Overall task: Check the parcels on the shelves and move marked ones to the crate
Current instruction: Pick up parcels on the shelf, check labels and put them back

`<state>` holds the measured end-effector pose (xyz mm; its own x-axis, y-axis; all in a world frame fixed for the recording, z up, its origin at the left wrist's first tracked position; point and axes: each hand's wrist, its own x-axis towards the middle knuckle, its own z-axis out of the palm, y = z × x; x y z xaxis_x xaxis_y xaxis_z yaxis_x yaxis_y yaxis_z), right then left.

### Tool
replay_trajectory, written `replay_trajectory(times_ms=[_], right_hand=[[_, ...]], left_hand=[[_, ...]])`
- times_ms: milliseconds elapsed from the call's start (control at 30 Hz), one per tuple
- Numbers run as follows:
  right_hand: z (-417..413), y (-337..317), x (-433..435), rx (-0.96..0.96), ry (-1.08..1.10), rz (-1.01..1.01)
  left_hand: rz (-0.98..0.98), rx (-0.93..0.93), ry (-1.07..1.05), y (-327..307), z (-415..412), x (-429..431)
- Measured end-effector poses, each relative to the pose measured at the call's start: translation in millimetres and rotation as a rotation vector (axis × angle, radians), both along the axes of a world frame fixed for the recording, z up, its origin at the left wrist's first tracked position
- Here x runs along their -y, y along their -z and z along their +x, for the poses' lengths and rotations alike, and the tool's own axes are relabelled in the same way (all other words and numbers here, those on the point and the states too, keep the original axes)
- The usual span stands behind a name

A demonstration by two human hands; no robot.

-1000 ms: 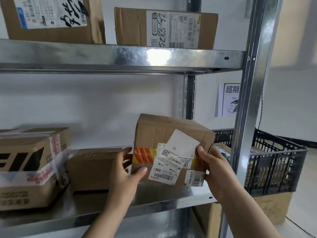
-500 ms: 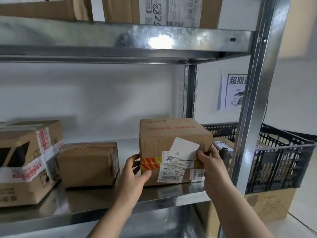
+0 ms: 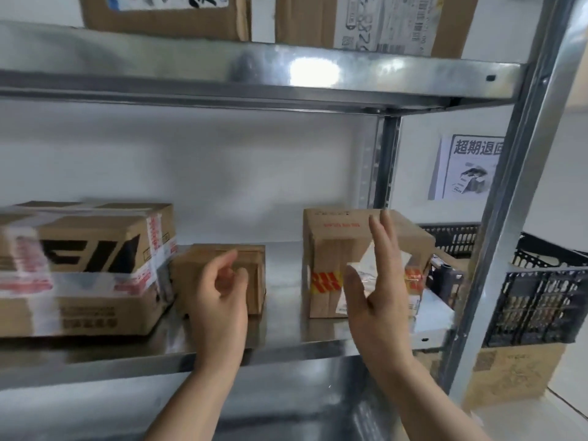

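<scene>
Head camera looked forward, slightly down, close to the grey metal shelf rack — black plastic lattice crate at right edge.

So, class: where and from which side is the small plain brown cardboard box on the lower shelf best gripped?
Probably across its top and right face, coming from the front: the small plain brown cardboard box lies low, its left side beside the large taped cardboard box, its right side open.

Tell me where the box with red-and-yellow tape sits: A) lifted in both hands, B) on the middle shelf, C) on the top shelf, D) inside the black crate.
B: the box stands flat on the shelf, the open right hand in front of it, the left hand holding nothing, the crate off to the right.
</scene>
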<state>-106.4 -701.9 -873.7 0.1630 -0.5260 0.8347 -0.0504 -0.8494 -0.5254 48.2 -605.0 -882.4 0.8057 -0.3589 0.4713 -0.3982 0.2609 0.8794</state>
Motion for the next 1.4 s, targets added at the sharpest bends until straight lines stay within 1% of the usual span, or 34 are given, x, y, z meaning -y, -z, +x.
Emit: replay_trajectory(times_ms=[67,133,233,333,433,500,567,633,733,867,1067,1167,1300,1400], right_hand=[[23.9,3.3,-21.9,-0.061,-0.076,-0.021],[41.5,7.2,-37.7,-0.082,-0.122,0.007],[72.4,10.4,-56.9,-0.061,-0.216,0.198],[95.2,13.6,-63.3,-0.132,-0.253,0.347],[104.8,29.1,-55.5,-0.173,-0.263,0.517],[110.0,36.7,-49.8,-0.213,-0.286,0.583],[118.4,42.9,-40.1,-0.213,-0.298,0.643],[125.3,43.4,-34.8,-0.208,-0.316,0.668],[134.7,48.1,-25.8,-0.244,-0.339,0.702],[145.5,53.5,-20.2,-0.211,-0.360,0.815],[159.1,51.7,-18.9,-0.182,-0.294,0.843],[162.1,47.8,-19.7,-0.185,-0.302,0.849],[157.4,44.1,-21.3,-0.168,-0.282,0.841],[150.0,33.3,-27.2,-0.131,-0.281,0.848]], left_hand=[[-0.014,-0.002,-0.055,3.7,20.2,-18.3],[-0.017,-0.014,-0.078,9.6,33.4,-25.7],[-0.007,-0.029,-0.081,18.4,55.1,-34.8],[0.029,-0.034,-0.088,22.9,68.2,-33.9],[0.098,-0.092,-0.086,27.8,76.7,-22.5],[0.120,-0.075,-0.101,30.1,84.0,-11.3],[0.142,-0.073,-0.143,32.6,88.1,1.4],[0.162,-0.096,-0.156,33.4,86.4,9.3],[0.146,-0.207,-0.199,38.8,87.6,18.1],[0.194,-0.325,-0.216,45.3,94.5,19.8],[0.250,-0.277,-0.207,48.8,93.9,16.0],[0.292,-0.255,-0.188,50.7,95.4,14.1],[0.285,-0.237,-0.123,50.1,94.2,9.0],[0.269,-0.287,-0.061,43.3,92.2,-0.3]])
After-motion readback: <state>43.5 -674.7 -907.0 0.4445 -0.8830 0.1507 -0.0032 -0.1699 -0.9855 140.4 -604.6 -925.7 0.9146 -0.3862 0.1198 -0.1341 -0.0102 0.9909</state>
